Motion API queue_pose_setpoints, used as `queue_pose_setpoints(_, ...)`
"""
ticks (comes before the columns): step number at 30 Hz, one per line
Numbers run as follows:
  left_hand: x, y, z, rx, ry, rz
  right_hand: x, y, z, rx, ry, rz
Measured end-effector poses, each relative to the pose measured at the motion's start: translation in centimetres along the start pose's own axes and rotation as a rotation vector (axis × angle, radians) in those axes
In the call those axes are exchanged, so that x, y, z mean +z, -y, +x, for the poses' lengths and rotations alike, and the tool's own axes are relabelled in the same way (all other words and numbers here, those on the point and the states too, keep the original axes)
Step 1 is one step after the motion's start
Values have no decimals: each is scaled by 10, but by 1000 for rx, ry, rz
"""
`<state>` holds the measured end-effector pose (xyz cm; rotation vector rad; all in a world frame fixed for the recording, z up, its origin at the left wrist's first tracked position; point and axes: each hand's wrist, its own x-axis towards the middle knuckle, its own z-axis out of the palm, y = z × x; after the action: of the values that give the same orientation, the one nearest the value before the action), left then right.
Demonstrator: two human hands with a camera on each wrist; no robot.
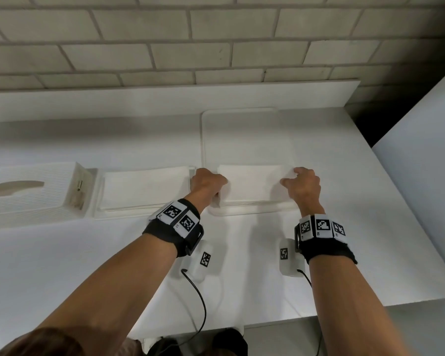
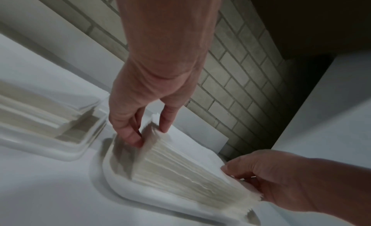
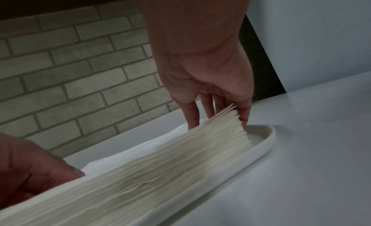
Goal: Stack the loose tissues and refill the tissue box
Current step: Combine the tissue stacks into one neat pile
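Note:
A thick stack of white tissues [image 1: 252, 182] lies at the front of a shallow white tray [image 1: 242, 129]. My left hand [image 1: 211, 183] grips the stack's left end and my right hand [image 1: 298, 181] grips its right end. In the left wrist view, the left hand [image 2: 150, 135] pinches the fanned edge of the stack [image 2: 180, 166] between thumb and fingers. In the right wrist view, the right hand [image 3: 218, 121] clasps the far end of the stack [image 3: 150, 174], just above the tray [image 3: 267, 143]. A second tissue stack [image 1: 144, 187] fills the box base to the left.
The white tissue box cover [image 1: 23, 191] with its oval slot lies at the far left, next to the box base [image 1: 98, 209]. A grey brick wall [image 1: 216, 42] runs behind the white table. The table's right edge [image 1: 409, 201] meets a white panel.

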<state>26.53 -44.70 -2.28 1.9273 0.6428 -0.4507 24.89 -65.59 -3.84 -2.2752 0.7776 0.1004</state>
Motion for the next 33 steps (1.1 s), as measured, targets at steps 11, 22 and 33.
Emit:
queue_pose_setpoints(11, -8, -21, -18, -8, 230, -293, 1, 0, 0, 18, -6, 19)
queue_pose_setpoints(22, -3, -28, -26, -3, 382, -448, -9, -4, 4, 53, 25, 110)
queue_pose_setpoints(33, -19, -71, -72, 185, 578, -752, -42, -19, -12, 220, 66, 920)
